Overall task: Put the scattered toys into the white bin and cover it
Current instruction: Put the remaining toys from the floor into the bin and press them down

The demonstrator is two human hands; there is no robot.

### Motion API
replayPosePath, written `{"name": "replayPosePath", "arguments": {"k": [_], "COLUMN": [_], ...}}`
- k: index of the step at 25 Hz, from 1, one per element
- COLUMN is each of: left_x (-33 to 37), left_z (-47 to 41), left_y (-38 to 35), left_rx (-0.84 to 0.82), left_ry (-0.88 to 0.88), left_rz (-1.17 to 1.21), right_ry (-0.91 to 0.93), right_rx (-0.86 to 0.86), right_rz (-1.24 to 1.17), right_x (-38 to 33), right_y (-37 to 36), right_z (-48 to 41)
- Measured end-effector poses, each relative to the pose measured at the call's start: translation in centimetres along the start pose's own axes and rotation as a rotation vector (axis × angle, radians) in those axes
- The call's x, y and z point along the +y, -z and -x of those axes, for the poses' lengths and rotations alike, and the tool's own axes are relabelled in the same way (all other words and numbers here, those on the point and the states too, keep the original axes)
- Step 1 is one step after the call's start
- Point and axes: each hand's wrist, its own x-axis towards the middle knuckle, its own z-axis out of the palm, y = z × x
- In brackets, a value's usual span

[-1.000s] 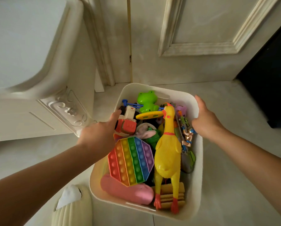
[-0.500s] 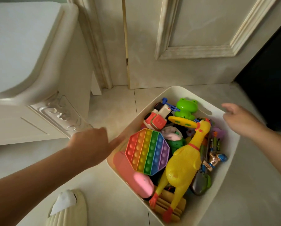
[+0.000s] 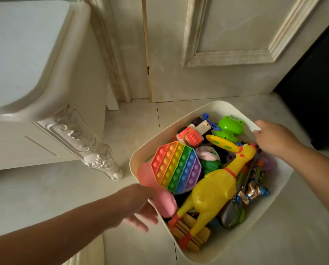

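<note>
**Obscured items, listed by position at the white bin (image 3: pixel 261 213)**

- Left hand (image 3: pixel 140 209), near-left corner: motion-blurred, hold on the rim unclear.
- Right hand (image 3: pixel 272 138), far rim: fingertips hidden.
- Pink toy (image 3: pixel 159 196), inside near-left: blurred.
- Toys under rainbow pop pad (image 3: pixel 176 167) and yellow chicken (image 3: pixel 215 186): mostly covered.
- Cream ribbed item (image 3: pixel 87 253), left of bin: cut off by the bottom edge.

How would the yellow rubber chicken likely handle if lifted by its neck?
The yellow rubber chicken looks glossy and moulded, so probably light and bendy. Its long body lies over other toys in the white bin, so it may snag them.
</note>
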Motion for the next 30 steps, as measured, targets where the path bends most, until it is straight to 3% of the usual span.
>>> {"name": "replayPosePath", "arguments": {"k": [8, 11, 14, 16, 17, 19, 22, 30], "left_x": [6.1, 7.3, 6.3, 6.1, 6.4, 6.9, 7.2, 7.5], "left_z": [-5.7, -7.0, -6.2, -5.1, -4.7, -5.2, -7.8, -8.8], "left_y": [3.5, 3.7, 2.8, 1.2, 0.0, -2.5, -4.5, -4.6], "left_rx": [0.519, 0.589, 0.765, 0.933, 0.908, 0.739, 0.636, 0.603], "left_ry": [-0.097, -0.141, -0.299, -0.659, -0.813, -0.904, -0.744, -0.653], "left_rz": [-0.248, -0.470, -0.782, -0.909, -0.986, -1.179, -1.299, -1.284], "right_ry": [-0.110, -0.176, -0.223, -0.103, 0.010, 0.209, 0.277, 0.287], "right_rx": [-0.303, -0.372, -0.300, -0.066, 0.017, -0.001, -0.033, -0.052], "right_rz": [0.136, 0.084, 0.025, 0.102, 0.118, 0.104, 0.154, 0.191], "right_x": [2.5, 3.0, 3.0, 1.9, 0.5, -2.8, -5.0, -5.3], "right_y": [1.5, 1.4, 1.6, 1.1, 1.0, 0.0, -2.4, -3.6], "right_z": [5.7, 6.7, 7.1, 7.8, 8.4, 9.1, 8.6, 7.7]}}
